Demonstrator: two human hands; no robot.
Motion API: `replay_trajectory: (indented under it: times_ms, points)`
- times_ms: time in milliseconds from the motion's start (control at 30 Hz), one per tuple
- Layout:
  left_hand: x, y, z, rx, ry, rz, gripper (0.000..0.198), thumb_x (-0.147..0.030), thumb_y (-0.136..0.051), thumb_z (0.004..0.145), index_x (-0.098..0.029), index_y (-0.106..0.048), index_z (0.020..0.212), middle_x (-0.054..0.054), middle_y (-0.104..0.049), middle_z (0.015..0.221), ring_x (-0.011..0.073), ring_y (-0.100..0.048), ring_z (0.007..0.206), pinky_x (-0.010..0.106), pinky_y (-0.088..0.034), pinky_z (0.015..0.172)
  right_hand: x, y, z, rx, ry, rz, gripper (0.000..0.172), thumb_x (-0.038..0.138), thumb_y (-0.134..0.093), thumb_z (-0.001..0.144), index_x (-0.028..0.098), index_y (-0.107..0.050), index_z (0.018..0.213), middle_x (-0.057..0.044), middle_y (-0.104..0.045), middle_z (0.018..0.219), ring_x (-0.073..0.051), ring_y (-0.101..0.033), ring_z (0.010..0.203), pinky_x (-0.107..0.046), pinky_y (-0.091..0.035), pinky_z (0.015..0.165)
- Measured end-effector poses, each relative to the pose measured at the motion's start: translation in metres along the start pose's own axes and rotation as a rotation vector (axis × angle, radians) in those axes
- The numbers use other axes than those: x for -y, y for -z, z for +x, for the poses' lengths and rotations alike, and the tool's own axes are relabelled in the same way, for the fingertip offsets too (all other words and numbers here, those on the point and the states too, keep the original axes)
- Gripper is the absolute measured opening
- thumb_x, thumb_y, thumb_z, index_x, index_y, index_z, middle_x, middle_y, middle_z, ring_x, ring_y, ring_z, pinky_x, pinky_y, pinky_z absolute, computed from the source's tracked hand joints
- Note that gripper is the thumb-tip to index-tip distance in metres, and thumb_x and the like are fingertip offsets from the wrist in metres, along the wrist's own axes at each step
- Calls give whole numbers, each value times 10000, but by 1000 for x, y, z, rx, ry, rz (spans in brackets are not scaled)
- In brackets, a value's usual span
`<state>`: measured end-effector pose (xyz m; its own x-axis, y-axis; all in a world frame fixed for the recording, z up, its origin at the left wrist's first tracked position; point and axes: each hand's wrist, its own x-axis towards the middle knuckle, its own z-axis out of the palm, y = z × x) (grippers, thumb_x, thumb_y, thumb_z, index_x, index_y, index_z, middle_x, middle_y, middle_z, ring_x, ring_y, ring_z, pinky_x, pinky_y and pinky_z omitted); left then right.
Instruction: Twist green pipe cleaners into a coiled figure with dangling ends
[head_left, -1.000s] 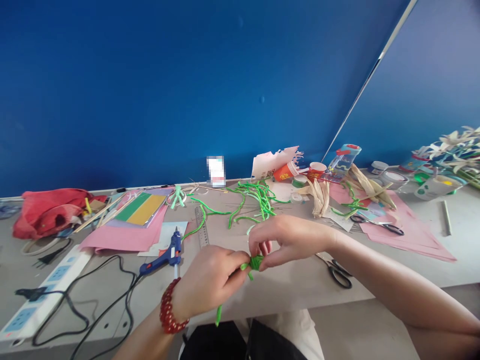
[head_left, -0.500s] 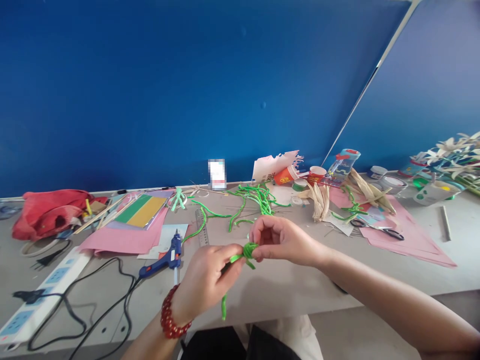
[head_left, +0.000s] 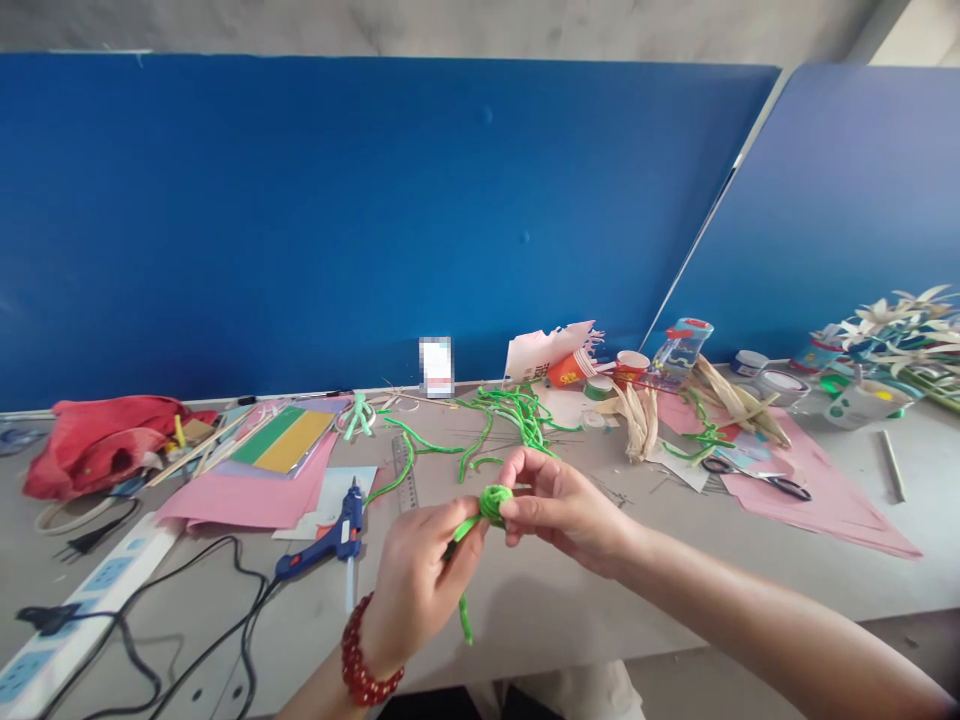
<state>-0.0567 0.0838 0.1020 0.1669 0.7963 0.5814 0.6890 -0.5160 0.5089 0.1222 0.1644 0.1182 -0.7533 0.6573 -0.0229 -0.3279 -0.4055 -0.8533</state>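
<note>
Between my two hands is a small coiled ball of green pipe cleaner (head_left: 495,503), held above the front of the table. My left hand (head_left: 429,568), with a red bead bracelet at the wrist, pinches the coil's left side and a green strand; one loose end hangs below the fingers. My right hand (head_left: 553,508) grips the coil from the right between thumb and fingers. Behind the hands lies a heap of green pipe cleaners (head_left: 521,412), with several single pieces to its left. Part of the coil is hidden by my fingertips.
A blue glue gun (head_left: 330,540) lies left of my hands, its cord near a white power strip (head_left: 112,578). A ruler (head_left: 404,472) is behind them. Scissors (head_left: 757,477) rest on pink sheets (head_left: 832,515) at right. Paper cups (head_left: 632,366) and a red cloth (head_left: 112,440) stand farther back.
The view has tilted up, showing more above the blue panel. My hands have shifted slightly with the green coil, and the right fingers have changed position on it.
</note>
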Motion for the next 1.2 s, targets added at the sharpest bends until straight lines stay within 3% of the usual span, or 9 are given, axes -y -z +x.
replay_trajectory:
  times_ms: [333, 567, 767, 1000, 1100, 1200]
  points:
    - [1, -3, -1, -118, -64, 23, 180, -116, -523, 942, -201, -633, 1056, -27, -670, 670, 122, -611, 573, 215, -426, 573, 1, -7, -2, -24, -28, 28, 307, 256, -863, 728, 177, -599, 861, 47, -636, 721, -69, -600, 554, -214, -585, 533]
    - [2, -5, -2, -190, -130, 72, 242, -99, -529, 938, -195, -606, 1147, -12, -678, 712, 133, -625, 614, 233, -452, 616, 1, -14, -3, -10, 85, -118, 224, 279, -757, 802, 185, -568, 877, 38, -627, 687, -89, -596, 531, -239, -568, 520]
    - [0, -7, -2, -221, -182, 192, 209, -100, -533, 925, -175, -624, 1098, 4, -673, 671, 154, -610, 576, 260, -427, 567, 4, -28, -6, -156, 159, -337, 75, 171, -567, 748, 191, -532, 812, 62, -548, 631, -71, -498, 477, -196, -443, 452]
    - [-1, -11, -4, -258, -203, 236, 209, -112, -555, 906, -162, -629, 1095, 33, -700, 717, 174, -627, 611, 274, -445, 591, 6, -34, -7, -246, 279, -584, 141, 114, -430, 689, 203, -498, 773, 76, -471, 596, -66, -406, 477, -195, -322, 449]
    - [-2, -10, -3, -240, -117, 81, 181, -119, -562, 910, -172, -656, 1056, 11, -666, 675, 149, -592, 584, 252, -423, 572, 9, -33, -8, -223, 287, -619, 119, 121, -445, 722, 201, -506, 786, 68, -479, 605, -74, -418, 493, -200, -336, 460]
    - [-3, -10, -2, -109, 158, -312, 164, -223, -531, 954, -176, -678, 900, -11, -584, 612, 107, -494, 511, 218, -360, 490, 12, -30, -11, -140, 222, -568, 134, 181, -467, 802, 190, -539, 914, 49, -528, 633, -92, -460, 508, -214, -380, 466]
